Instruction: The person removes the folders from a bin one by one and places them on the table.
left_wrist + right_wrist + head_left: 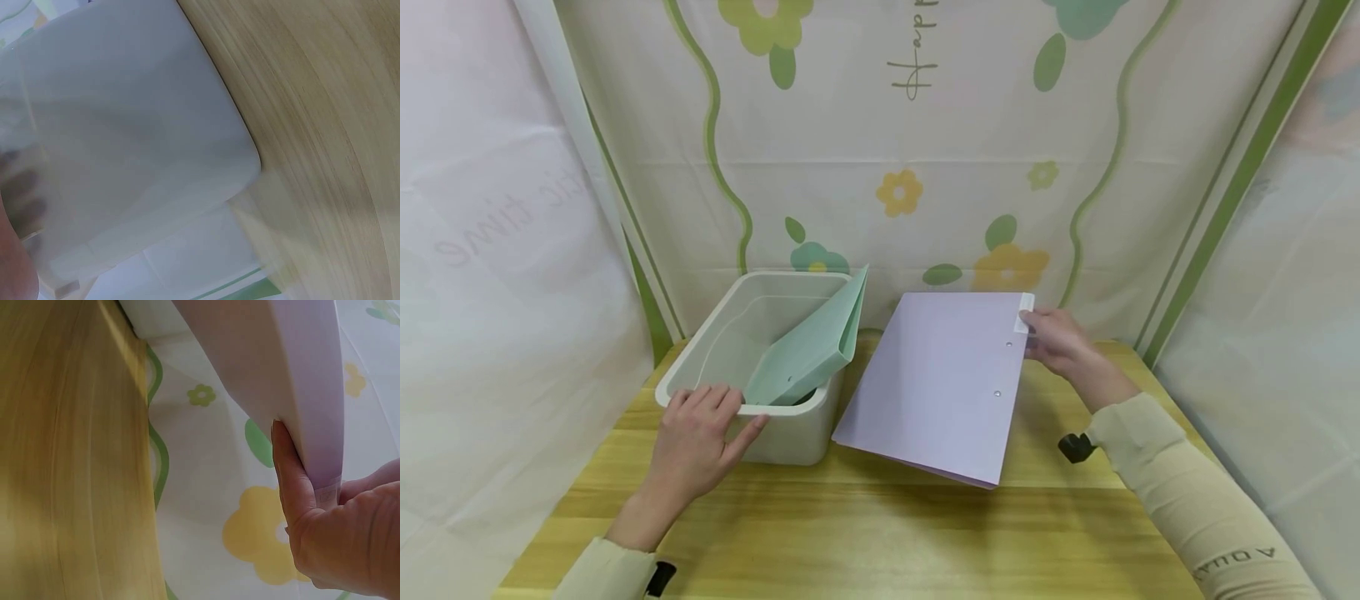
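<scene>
A purple file folder (943, 383) hangs tilted over the table, right of a white plastic bin (793, 437). At the folder's upper right edge, beside a white label, my right hand (1060, 340) pinches it. The right wrist view shows the same hand (350, 531) with its thumb and fingers on opposite sides of the folder's spine (315, 412). A mint green folder (801, 350) leans inside the bin, its upper end sticking out past the right rim. My left hand (700, 437) grips the bin's near rim, fingers over the edge and thumb outside.
The bin stands on a wooden table (880, 533) at the left. A white curtain (820, 125) with printed flowers hangs behind the table, and more white cloth closes both sides. The bin's wall (137, 137) fills much of the left wrist view.
</scene>
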Available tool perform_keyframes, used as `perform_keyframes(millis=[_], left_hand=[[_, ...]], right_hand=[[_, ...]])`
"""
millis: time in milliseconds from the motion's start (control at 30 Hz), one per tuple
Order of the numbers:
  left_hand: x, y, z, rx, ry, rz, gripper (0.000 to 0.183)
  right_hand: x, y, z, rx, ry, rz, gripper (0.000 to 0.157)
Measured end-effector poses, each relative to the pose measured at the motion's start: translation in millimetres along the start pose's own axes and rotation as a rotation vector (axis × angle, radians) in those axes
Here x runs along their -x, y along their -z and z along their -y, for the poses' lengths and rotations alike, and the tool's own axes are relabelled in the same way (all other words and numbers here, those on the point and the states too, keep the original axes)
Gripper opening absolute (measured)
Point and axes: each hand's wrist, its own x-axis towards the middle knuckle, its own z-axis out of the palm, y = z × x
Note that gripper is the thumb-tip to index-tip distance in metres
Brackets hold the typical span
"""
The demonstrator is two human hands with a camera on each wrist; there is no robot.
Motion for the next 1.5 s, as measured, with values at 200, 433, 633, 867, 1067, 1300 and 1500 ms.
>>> perform_keyframes(millis=[200, 433, 633, 867, 1067, 1300, 1500], left_hand=[[-0.6, 1.8, -0.7, 0.003, 0.004, 0.005, 0.043], [-0.7, 1.9, -0.8, 0.006, 0.002, 0.001, 0.043], [-0.1, 0.9, -0.3, 0.007, -0.002, -0.008, 0.043], [0.2, 0.4, 0.0, 0.006, 0.009, 0.005, 0.042], [-0.4, 0.5, 0.2, 0.005, 0.014, 0.015, 0.042], [-0.9, 0.9, -0.1, 0.001, 0.016, 0.018, 0.042], [-0.3, 1.0, -0.1, 0.0, 0.016, 0.02, 0.042]], right_hand=[[-1, -1.7, -1, -0.005, -0.011, -0.008, 0.051], [-2, -4.6, -4, 0.015, -0.02, -0.016, 0.051], [-6, -6.5, -7, 0.009, -0.026, -0.021, 0.051], [-10, -7.4, -8, 0.011, -0.026, -0.021, 0.051], [-10, -8.1, -8, 0.02, -0.03, -0.02, 0.052], [-12, -8.2, -9, 0.018, -0.041, -0.012, 0.051], [-13, -8.0, -12, 0.021, -0.036, 0.01, 0.05]])
